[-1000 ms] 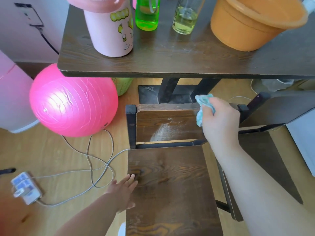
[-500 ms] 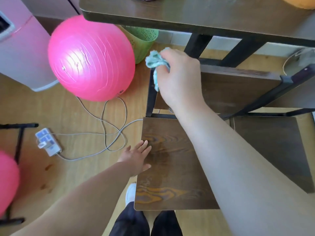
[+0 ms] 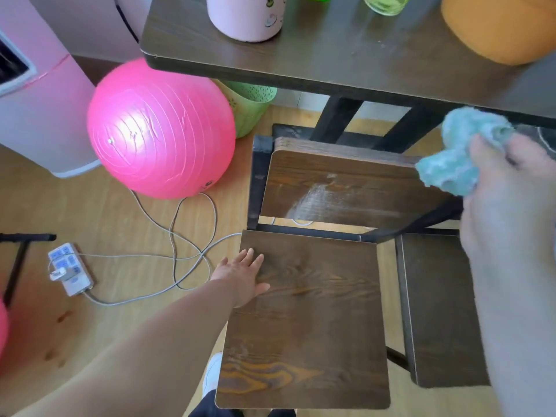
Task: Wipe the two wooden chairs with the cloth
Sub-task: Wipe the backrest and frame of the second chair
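One fluffy teal cloth [image 3: 454,158] — bunched in right hand [image 3: 508,191] | left hand [image 3: 243,275] flat on grained chair seat [image 3: 316,326]

Pink ball [image 3: 161,130] on floor beside green basket [image 3: 251,106]. Power strip [image 3: 69,268] with tangled grey cable [image 3: 180,236] nearby. Desk [image 3: 346,52] carries pink jug [image 3: 245,16], orange basin [image 3: 493,28].

One head-worn camera looks steeply down, close above the chair seat [image 3: 304,320].
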`<control>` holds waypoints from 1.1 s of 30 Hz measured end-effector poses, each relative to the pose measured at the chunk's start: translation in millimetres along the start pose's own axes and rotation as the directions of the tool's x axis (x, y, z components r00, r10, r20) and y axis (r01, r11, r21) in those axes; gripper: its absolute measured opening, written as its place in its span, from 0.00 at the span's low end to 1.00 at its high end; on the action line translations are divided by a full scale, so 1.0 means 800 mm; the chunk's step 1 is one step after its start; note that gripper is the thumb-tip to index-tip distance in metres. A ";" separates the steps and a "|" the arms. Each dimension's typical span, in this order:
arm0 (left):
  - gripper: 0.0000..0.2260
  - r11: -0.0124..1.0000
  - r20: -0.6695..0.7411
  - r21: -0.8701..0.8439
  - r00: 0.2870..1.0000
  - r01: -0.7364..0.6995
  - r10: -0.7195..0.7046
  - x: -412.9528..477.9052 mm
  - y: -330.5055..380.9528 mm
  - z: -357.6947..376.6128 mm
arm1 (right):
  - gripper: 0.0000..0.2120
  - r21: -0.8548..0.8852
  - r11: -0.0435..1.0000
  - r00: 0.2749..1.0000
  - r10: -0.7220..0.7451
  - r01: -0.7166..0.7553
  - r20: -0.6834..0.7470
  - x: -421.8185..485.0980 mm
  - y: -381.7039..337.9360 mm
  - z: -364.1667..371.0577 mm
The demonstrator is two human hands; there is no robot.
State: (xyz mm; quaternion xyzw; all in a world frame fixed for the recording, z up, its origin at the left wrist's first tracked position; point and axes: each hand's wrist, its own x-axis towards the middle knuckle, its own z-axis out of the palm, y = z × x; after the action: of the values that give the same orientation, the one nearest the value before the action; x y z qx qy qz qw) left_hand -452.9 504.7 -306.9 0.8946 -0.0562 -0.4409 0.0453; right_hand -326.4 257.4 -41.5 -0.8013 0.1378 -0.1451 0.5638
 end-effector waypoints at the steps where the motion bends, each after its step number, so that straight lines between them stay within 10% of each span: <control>1: 0.34 1.000 0.013 0.011 1.000 -0.002 0.001 0.002 0.001 0.004 | 0.09 -0.173 0.985 0.999 -0.035 0.028 -0.035 0.012 0.018 -0.021; 5: 0.35 0.999 -0.019 0.048 1.000 -0.011 0.012 0.004 -0.002 0.025 | 0.15 -0.469 0.883 0.983 -0.097 0.013 -0.154 0.014 0.073 -0.052; 16: 0.34 0.997 -0.062 0.068 0.998 -0.025 0.029 -0.005 -0.007 0.043 | 0.14 -0.276 0.895 0.936 -0.341 0.350 0.080 -0.064 0.084 0.076; 33: 0.35 0.999 -0.161 0.038 0.986 -0.038 0.043 -0.006 -0.007 0.084 | 0.12 -0.127 0.293 0.318 -0.825 0.948 0.467 -0.115 0.132 0.211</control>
State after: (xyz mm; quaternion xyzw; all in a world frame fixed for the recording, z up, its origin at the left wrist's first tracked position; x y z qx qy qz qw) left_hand -509.3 509.0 -344.7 0.9267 -0.0782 -0.3650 0.0433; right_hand -351.5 404.2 -202.9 -0.8411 -0.4031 -0.2779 0.2299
